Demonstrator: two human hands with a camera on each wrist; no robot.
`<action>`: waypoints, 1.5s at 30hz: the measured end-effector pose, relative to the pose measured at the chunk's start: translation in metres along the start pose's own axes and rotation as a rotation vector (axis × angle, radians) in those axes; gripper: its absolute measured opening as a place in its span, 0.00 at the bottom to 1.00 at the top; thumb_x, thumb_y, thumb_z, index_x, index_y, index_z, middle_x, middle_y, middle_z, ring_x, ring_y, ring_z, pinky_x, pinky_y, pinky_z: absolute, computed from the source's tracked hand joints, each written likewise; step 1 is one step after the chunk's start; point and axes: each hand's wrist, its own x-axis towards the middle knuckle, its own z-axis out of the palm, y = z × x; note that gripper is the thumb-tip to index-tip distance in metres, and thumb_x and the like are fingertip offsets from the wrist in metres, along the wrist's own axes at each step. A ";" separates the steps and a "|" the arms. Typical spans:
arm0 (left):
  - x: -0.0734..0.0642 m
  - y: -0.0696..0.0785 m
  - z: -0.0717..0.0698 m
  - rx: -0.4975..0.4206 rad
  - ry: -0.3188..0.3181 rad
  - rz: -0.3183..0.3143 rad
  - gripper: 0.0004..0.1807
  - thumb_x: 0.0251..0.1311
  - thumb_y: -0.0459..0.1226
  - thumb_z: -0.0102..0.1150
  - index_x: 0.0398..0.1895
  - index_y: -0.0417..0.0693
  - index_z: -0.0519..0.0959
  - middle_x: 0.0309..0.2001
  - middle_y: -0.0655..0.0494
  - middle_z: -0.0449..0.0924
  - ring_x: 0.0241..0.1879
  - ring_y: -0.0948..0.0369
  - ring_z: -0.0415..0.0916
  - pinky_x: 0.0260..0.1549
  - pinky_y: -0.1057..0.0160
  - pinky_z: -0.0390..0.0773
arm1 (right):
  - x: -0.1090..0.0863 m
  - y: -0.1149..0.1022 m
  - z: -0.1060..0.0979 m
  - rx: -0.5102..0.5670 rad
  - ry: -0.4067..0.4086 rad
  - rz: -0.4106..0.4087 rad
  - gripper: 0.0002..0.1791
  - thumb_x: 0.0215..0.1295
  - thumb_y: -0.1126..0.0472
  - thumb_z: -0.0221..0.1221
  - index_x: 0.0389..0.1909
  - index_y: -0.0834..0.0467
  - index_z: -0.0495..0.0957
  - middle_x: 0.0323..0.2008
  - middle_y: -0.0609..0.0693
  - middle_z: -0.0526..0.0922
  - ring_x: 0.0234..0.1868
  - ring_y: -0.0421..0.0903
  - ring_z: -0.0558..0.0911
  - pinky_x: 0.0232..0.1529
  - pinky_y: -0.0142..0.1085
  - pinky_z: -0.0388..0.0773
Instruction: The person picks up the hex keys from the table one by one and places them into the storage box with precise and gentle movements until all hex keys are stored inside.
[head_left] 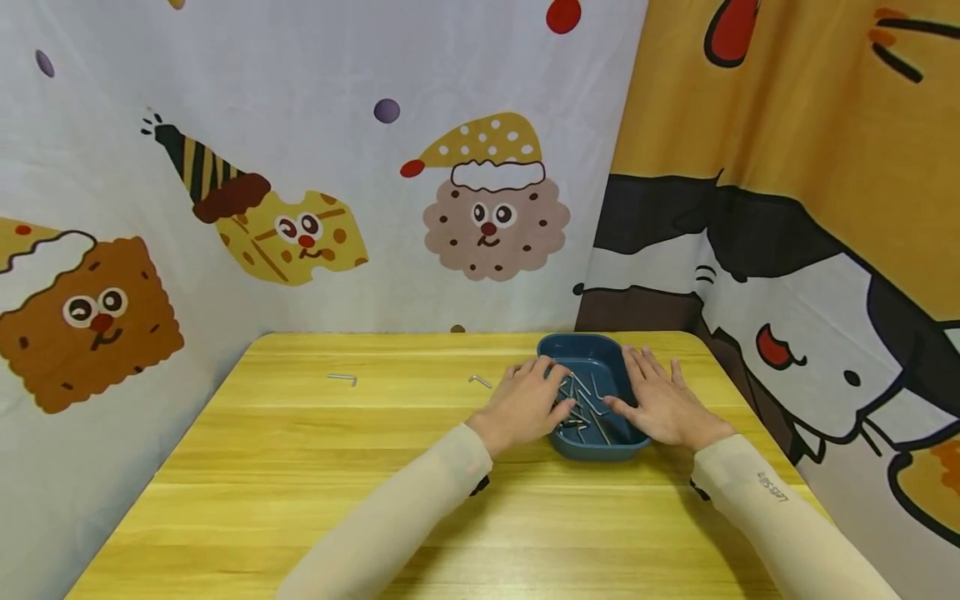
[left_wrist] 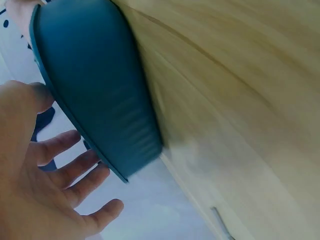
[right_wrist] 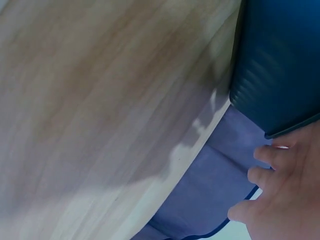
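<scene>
A dark blue tray (head_left: pixel 596 452) with rounded corners stands on the right part of the wooden table, holding several silver L-shaped hex keys (head_left: pixel 592 404). My left hand (head_left: pixel 525 402) lies over its left rim, fingers spread and loosely bent, fingertips above the inside. In the left wrist view the thumb (left_wrist: pixel 41 97) is right at the rim. At the opposite side, my right hand (head_left: pixel 670 407) rests along the rim with straight fingers, its thumb reaching inward over the tray. Neither hand holds a hex key.
One L-shaped hex key (head_left: pixel 342 377) lies on the table (head_left: pixel 300 467) at the left, and another hex key (head_left: pixel 480 381) lies left of the tray. Behind the table hangs a printed cloth (head_left: pixel 337 67); a yellow and black patterned cloth (head_left: pixel 675 100) hangs at the right.
</scene>
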 end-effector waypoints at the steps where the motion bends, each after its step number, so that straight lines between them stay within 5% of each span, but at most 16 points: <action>1: -0.001 -0.003 0.001 -0.014 0.003 -0.011 0.32 0.94 0.60 0.46 0.86 0.56 0.74 0.81 0.49 0.77 0.81 0.48 0.78 0.82 0.38 0.79 | 0.000 0.000 0.000 -0.007 0.002 0.001 0.61 0.88 0.26 0.52 0.95 0.69 0.44 0.95 0.72 0.47 0.95 0.78 0.47 0.89 0.84 0.37; 13: -0.012 -0.047 0.008 -0.136 0.023 -0.161 0.31 0.97 0.54 0.34 0.89 0.51 0.70 0.83 0.47 0.76 0.81 0.46 0.77 0.80 0.34 0.78 | 0.000 0.000 0.000 -0.026 0.019 0.012 0.61 0.87 0.24 0.52 0.96 0.65 0.46 0.95 0.71 0.47 0.95 0.78 0.45 0.87 0.87 0.35; 24: -0.024 -0.085 0.014 -0.030 -0.043 -0.359 0.34 0.89 0.58 0.59 0.81 0.44 0.74 0.75 0.39 0.79 0.75 0.40 0.78 0.77 0.32 0.79 | -0.001 -0.001 -0.001 -0.027 0.011 0.028 0.60 0.87 0.26 0.54 0.96 0.65 0.46 0.95 0.71 0.48 0.95 0.78 0.44 0.88 0.86 0.32; 34: -0.023 -0.088 0.007 0.040 -0.106 -0.458 0.38 0.84 0.62 0.63 0.73 0.37 0.81 0.68 0.37 0.82 0.69 0.40 0.81 0.76 0.31 0.81 | 0.000 -0.002 0.000 -0.031 0.009 0.033 0.61 0.86 0.25 0.54 0.96 0.65 0.45 0.95 0.71 0.48 0.96 0.77 0.44 0.89 0.84 0.33; 45: -0.015 -0.083 0.008 0.028 -0.098 -0.443 0.21 0.85 0.51 0.65 0.57 0.41 0.91 0.67 0.37 0.86 0.70 0.38 0.82 0.77 0.29 0.80 | 0.000 -0.002 0.000 -0.025 0.009 0.031 0.61 0.86 0.26 0.54 0.96 0.65 0.45 0.95 0.70 0.47 0.96 0.77 0.44 0.89 0.84 0.32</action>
